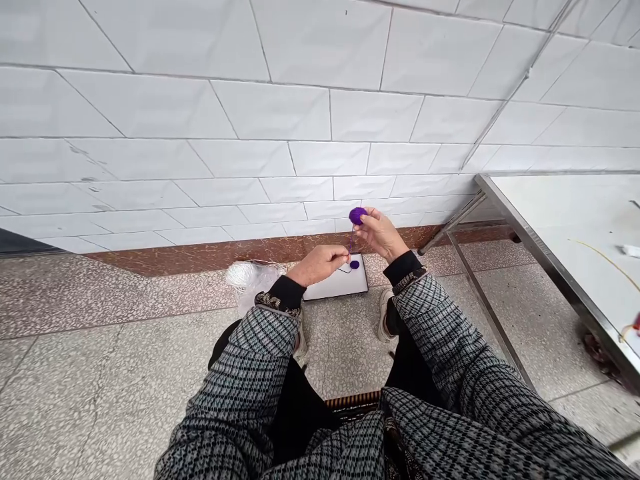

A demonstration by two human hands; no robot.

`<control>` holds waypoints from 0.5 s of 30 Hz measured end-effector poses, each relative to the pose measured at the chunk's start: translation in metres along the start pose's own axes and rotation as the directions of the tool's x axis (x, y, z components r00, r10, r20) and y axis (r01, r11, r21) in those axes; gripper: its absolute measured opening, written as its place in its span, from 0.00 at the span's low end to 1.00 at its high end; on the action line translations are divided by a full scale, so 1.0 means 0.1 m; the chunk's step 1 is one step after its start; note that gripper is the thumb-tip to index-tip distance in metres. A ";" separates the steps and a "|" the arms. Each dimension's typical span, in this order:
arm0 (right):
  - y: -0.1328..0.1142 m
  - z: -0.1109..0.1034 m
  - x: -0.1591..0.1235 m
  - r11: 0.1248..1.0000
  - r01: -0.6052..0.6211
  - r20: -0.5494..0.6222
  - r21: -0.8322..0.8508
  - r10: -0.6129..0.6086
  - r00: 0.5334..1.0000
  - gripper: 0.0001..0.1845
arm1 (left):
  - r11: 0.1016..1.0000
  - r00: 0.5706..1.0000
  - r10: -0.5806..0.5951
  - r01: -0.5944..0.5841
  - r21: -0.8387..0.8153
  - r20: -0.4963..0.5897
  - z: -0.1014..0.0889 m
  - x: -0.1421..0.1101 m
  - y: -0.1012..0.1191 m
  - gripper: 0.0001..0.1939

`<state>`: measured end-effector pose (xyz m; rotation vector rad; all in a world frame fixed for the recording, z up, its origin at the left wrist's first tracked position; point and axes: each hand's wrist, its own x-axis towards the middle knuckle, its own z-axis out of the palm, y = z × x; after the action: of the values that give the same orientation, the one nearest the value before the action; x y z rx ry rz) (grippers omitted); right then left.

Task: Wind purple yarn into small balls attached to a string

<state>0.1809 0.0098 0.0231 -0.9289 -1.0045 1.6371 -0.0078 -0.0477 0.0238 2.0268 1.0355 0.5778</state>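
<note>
A small ball of purple yarn [357, 215] is held up between the fingers and thumb of my right hand [377, 233]. From it a strand of purple yarn [351, 237] runs down to my left hand [320, 263], whose thumb and fingers pinch it. Below the hands, a white tray with a dark rim [335, 287] lies on the floor. On that tray sits a second, smaller-looking purple yarn ball [355, 265]. A loose bit of strand hangs over the white surface near my left fingertips.
White yarn [241, 275] in a clear plastic bag [267, 280] lies left of the tray. At the right stands a metal-framed table [545, 220] with a yellow strand on top. A white tiled wall [280, 160] rises ahead, and my shoes [385, 313] flank the tray.
</note>
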 end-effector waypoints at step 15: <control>-0.10 0.04 0.05 0.982 -0.130 0.412 0.140 0.062 0.909 0.28 | 0.952 0.965 -0.129 0.056 -0.302 -0.229 -0.35 0.28 -0.10 0.14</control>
<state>0.1794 0.0158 0.0331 -0.5408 -1.0898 2.0172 -0.0207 -0.0059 0.0382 1.6656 1.1106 0.8952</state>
